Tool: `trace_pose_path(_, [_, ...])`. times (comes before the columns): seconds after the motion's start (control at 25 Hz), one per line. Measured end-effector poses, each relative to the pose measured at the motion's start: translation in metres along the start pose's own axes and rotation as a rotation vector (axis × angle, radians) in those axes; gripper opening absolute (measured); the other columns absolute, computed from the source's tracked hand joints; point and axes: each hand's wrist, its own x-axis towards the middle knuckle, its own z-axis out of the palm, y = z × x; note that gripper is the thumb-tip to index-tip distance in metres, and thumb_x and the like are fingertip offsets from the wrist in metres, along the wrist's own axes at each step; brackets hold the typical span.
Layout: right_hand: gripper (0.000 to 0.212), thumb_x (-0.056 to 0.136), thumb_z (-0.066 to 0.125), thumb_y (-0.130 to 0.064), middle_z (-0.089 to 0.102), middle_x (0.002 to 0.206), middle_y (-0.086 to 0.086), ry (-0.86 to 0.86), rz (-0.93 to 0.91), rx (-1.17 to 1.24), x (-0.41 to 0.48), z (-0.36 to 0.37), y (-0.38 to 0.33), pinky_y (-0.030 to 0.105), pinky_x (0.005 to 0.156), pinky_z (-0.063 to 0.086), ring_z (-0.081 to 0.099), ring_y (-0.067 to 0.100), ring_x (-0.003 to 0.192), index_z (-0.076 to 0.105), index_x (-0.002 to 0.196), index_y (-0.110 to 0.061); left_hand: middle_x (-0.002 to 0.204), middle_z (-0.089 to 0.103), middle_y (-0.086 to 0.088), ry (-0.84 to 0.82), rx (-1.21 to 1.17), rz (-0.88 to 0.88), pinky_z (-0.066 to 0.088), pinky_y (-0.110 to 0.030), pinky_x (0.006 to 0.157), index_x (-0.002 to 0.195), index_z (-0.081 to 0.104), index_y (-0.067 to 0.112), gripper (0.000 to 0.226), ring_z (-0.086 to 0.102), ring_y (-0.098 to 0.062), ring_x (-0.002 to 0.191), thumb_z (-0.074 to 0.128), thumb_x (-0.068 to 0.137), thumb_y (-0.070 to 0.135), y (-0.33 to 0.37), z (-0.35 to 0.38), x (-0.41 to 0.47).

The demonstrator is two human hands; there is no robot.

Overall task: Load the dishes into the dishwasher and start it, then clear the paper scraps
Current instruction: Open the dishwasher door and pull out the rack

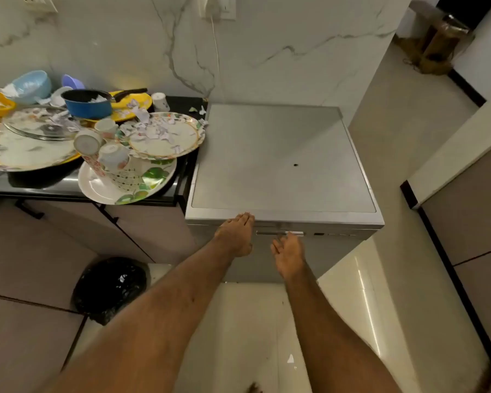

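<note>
A silver dishwasher [281,160] stands shut beside the black counter [54,188]. My left hand [236,234] rests flat on its top front edge, fingers together. My right hand [289,255] reaches to the door handle recess [279,233], with the fingertips curled at it; how firm the grip is cannot be told. Dirty dishes crowd the counter: floral plates [165,137] strewn with torn paper scraps [156,131], a green-leaf plate [142,182] with tipped cups [112,157], a blue saucepan [88,104], a glass lid [40,126], and bowls [31,85].
A bin lined with a black bag [109,289] stands on the floor left of the dishwasher. One white paper scrap [290,358] lies on the glossy floor tiles. A white cable [216,49] hangs down the marble wall. Cabinets stand at the right.
</note>
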Motion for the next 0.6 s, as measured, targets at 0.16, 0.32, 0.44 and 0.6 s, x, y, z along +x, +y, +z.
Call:
trace_pose_path(0.16, [0.041,0.114,0.03,-0.028,0.047,0.156,0.01,0.062,0.041,0.185,0.015,0.002,0.004,0.036,0.126,0.025,0.042,0.022,0.146,0.054,0.141,-0.007,0.171,0.008,-0.014,-0.002,0.037,-0.044,0.016,-0.039,0.128,0.163,0.006,0.004,0.09,0.013,-0.026,0.158,0.058,0.098,0.037,0.004,-0.007,0.006])
trace_pose_path(0.32, [0.046,0.104,0.048,-0.046,0.057,0.144,0.014,0.045,-0.037,0.182,0.032,-0.001,0.009,0.039,0.12,0.037,0.054,0.028,0.133,0.059,0.132,-0.011,0.171,0.011,-0.016,-0.042,0.139,-0.047,0.023,-0.04,0.126,0.163,0.008,0.003,0.089,0.019,-0.028,0.157,0.057,0.097,0.038,0.008,-0.011,0.011])
trace_pose_path(0.44, [0.025,0.104,0.061,-0.039,0.064,0.111,0.006,0.045,0.007,0.4,0.043,0.001,0.008,0.036,0.108,0.046,0.062,0.02,0.104,0.065,0.108,-0.015,0.171,0.008,-0.017,-0.067,0.203,-0.05,0.024,-0.041,0.126,0.163,0.006,0.003,0.085,0.019,-0.027,0.157,0.052,0.099,0.034,0.009,-0.014,0.011])
trace_pose_path(0.6, [0.029,0.1,0.065,-0.039,0.062,0.109,0.006,-0.026,-0.008,0.466,0.046,-0.002,0.013,0.033,0.116,0.042,0.059,0.02,0.108,0.065,0.109,-0.012,0.171,0.006,-0.017,-0.123,0.261,-0.076,0.025,-0.042,0.125,0.163,0.004,0.003,0.083,0.018,-0.027,0.157,0.05,0.1,0.029,0.016,-0.019,0.015])
